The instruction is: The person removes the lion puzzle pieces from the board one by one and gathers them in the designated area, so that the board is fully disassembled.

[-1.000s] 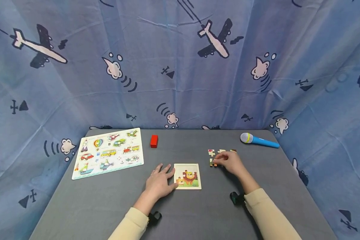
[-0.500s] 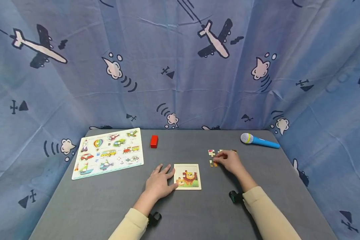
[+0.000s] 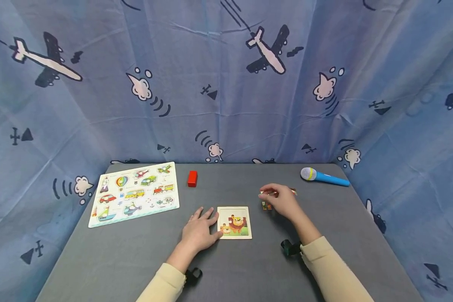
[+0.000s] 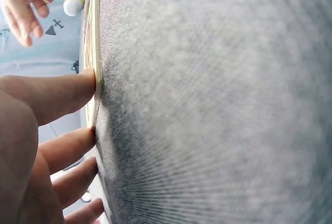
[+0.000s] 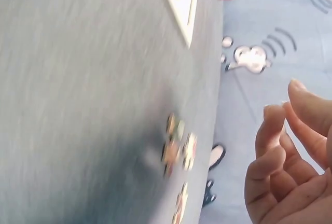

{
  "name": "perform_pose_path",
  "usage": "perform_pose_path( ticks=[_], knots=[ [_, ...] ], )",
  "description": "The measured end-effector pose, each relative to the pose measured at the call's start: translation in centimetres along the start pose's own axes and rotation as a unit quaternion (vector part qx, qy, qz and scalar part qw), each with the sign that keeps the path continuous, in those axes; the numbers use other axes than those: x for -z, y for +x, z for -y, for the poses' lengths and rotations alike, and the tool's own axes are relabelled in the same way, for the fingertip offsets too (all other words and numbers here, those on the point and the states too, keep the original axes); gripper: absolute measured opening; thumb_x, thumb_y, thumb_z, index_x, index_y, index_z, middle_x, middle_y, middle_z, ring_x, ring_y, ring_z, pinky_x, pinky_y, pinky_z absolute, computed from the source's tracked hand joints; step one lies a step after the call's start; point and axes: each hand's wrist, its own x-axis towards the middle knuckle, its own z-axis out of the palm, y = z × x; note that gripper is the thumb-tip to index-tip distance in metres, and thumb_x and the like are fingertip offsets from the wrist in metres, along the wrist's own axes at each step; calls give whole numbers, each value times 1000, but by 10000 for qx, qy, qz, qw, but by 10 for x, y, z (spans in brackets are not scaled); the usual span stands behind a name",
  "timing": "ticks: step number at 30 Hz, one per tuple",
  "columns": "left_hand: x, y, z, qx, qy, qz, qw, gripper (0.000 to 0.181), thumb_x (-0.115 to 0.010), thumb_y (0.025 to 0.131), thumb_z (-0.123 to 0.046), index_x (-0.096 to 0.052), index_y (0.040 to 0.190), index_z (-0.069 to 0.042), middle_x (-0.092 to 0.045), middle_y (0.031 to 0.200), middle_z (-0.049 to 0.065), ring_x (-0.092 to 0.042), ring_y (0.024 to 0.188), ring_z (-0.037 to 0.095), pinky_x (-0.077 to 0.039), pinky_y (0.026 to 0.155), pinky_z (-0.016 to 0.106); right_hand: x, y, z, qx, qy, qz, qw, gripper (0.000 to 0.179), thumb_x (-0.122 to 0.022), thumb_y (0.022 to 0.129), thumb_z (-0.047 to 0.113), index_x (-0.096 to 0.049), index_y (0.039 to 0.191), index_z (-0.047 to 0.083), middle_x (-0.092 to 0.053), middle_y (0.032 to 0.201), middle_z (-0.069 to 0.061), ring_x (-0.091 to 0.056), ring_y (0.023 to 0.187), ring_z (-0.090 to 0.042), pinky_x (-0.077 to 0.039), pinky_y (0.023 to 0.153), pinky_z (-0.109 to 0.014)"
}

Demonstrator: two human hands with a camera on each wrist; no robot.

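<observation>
My left hand [image 3: 197, 231] rests spread on the grey table, thumb and index fingertip at the left edge of a square wooden puzzle tray [image 3: 232, 211]. A lion picture [image 3: 236, 224] of joined pieces fills its lower part. In the left wrist view, the thumb presses the rim of the tray [image 4: 96, 42]. My right hand [image 3: 282, 201] hovers above loose puzzle pieces [image 3: 266, 206] right of the tray and hides most of them from the head camera. The right wrist view shows its fingers [image 5: 271, 128] loosely bent, nothing between them, with several jigsaw pieces [image 5: 171, 154] lying below.
A picture board of vehicles [image 3: 137, 193] lies at the back left, with a red block [image 3: 192, 179] right of it. A blue toy microphone [image 3: 326, 178] lies at the back right. A patterned blue curtain [image 3: 219, 105] hangs behind the table [image 3: 136, 256].
My right hand has lifted off the loose pieces and shifted left, its fingers coming apart. The left hand stays at the tray. The head view has shifted slightly.
</observation>
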Motion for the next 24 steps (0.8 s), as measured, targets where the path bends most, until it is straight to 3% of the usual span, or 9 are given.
perform_pose_path(
  ticks=[8, 15, 24],
  knots=[
    [1, 1, 0, -4, 67, 23, 10000, 66, -75, 86, -50, -59, 144, -22, -47, 156, 3, -33, 150, 36, -36, 117, 56, -26, -9, 23, 149, 367, 122, 9991, 34, -75, 92, 22, -69, 122, 5, -72, 101, -9, -67, 72, -29, -50, 54, -29],
    [0, 1, 0, 96, 112, 66, 9999, 66, -74, 86, -51, -59, 144, -23, -47, 156, 2, -33, 150, 35, -36, 117, 55, -53, -17, 31, 42, 363, 380, 9986, 36, -78, 90, 17, -69, 122, 6, -73, 98, -3, -61, 69, -14, -50, 55, -26],
    [0, 1, 1, 99, 93, 39, 9999, 66, -74, 86, -52, -59, 144, -24, -48, 156, 1, -33, 150, 35, -37, 115, 57, -76, -19, 31, -74, 398, 884, 9953, 32, -78, 88, 14, -70, 118, 6, -70, 91, -1, -61, 67, -14, -51, 60, -28]
  ],
)
